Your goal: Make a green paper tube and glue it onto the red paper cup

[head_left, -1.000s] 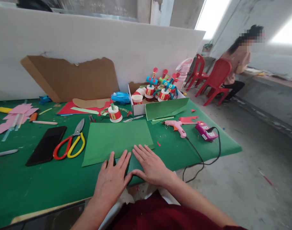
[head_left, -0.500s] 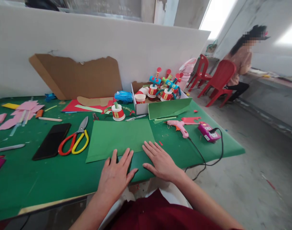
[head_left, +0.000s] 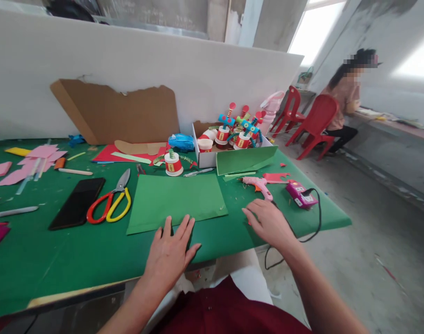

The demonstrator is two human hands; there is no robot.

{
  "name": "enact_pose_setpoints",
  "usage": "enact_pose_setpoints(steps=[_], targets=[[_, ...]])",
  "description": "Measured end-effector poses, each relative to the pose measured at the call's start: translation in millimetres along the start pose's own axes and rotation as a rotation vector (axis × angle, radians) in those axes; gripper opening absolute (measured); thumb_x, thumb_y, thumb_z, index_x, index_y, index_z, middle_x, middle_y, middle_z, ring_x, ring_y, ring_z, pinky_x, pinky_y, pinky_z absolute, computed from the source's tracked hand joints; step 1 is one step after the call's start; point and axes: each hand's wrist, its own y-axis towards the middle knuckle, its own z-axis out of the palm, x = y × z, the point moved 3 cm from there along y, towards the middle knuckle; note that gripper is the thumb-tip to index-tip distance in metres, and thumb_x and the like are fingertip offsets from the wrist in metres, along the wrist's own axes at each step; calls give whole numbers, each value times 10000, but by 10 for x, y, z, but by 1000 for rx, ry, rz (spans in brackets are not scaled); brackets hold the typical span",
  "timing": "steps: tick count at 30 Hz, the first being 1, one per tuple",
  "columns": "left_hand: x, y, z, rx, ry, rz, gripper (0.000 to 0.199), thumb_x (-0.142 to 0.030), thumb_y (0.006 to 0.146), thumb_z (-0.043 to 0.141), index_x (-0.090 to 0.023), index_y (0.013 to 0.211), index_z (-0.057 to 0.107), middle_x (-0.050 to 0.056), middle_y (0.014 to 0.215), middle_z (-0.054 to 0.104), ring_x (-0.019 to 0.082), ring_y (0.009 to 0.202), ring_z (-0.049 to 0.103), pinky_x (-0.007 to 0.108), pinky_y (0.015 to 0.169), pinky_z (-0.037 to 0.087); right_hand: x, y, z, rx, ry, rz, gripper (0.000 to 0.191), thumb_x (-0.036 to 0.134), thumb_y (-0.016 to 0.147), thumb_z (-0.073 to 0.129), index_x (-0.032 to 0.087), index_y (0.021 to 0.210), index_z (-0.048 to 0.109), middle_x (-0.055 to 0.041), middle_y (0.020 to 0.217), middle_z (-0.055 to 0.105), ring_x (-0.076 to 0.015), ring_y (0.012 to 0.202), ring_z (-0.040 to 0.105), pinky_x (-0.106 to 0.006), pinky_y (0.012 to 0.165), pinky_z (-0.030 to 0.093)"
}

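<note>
A green paper sheet (head_left: 177, 199) lies flat on the green-topped table. My left hand (head_left: 172, 248) rests at its near edge, fingers spread and nothing held. To the right of the sheet, my right hand (head_left: 269, 222) is over the table near the pink glue gun (head_left: 259, 184), its fingers apart and holding nothing visible. Scissors (head_left: 113, 199) with a red and a yellow handle lie left of the sheet, beside a black phone (head_left: 78, 204). Behind the sheet stands a red and white paper-cup figure (head_left: 173, 164).
A box (head_left: 207, 160) of cup figures stands behind, with folded green paper (head_left: 245, 160) before it. A purple socket block (head_left: 301, 194) with a black cable is at the right. Pink papers (head_left: 41, 157) lie left. A person sits beyond near red chairs (head_left: 316, 120).
My right hand has moved off the green sheet to the right, toward the glue gun. My left hand stays at the sheet's near edge. The view has shifted slightly.
</note>
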Motion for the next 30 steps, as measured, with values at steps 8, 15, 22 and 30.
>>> enact_pose_setpoints(steps=[8,15,22,30], targets=[[3,-10,-37,-32,-6,4,555,-478,925,427,-242,1427,423,1,1479,430,412,1290,412,486,933,444,127,379,509,-10,406,-44,130,184,897,522,178,931,648,-71,898,647,-191,883,593,-330,824,469],[-6,-12,-24,-68,-14,-1,536,-467,927,426,-255,1419,437,26,1471,447,404,1284,427,493,934,442,60,496,625,-13,409,82,136,124,822,541,199,711,521,-4,745,575,-148,720,540,-273,704,423],[-1,-22,-19,-59,-32,-10,531,-466,937,399,-259,1424,430,28,1480,434,410,1301,410,503,947,432,-42,315,506,-25,367,102,403,353,981,264,188,1174,577,-112,1178,647,-212,1114,588,-385,957,449],[4,-21,-30,-43,-65,-14,524,-463,940,392,-269,1426,427,24,1485,427,413,1318,392,508,959,420,-70,-766,391,90,-81,37,704,599,905,392,150,1447,378,-147,1493,393,-298,1382,361,-503,1109,330]])
